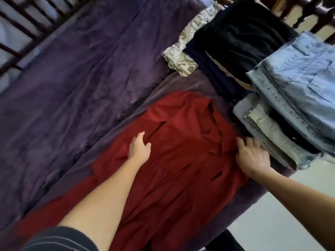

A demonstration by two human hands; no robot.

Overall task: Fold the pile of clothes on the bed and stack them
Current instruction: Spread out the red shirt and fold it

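Observation:
A dark red garment (181, 160) with a collar lies spread out on the purple bed (72, 87). My left hand (139, 149) rests on its left side, fingers relaxed and slightly curved. My right hand (252, 154) lies flat on the garment's right edge near the collar, fingers straight. To the right stands a stack of folded light-blue jeans (293, 98). Behind it sits a stack of folded black and navy clothes (235, 44), with a beige patterned cloth (183, 53) under its left side.
A dark wooden headboard with slats (21, 33) runs along the upper left. Wooden bed posts (308, 13) stand at the upper right. The pale floor (272, 223) shows beyond the bed's right edge.

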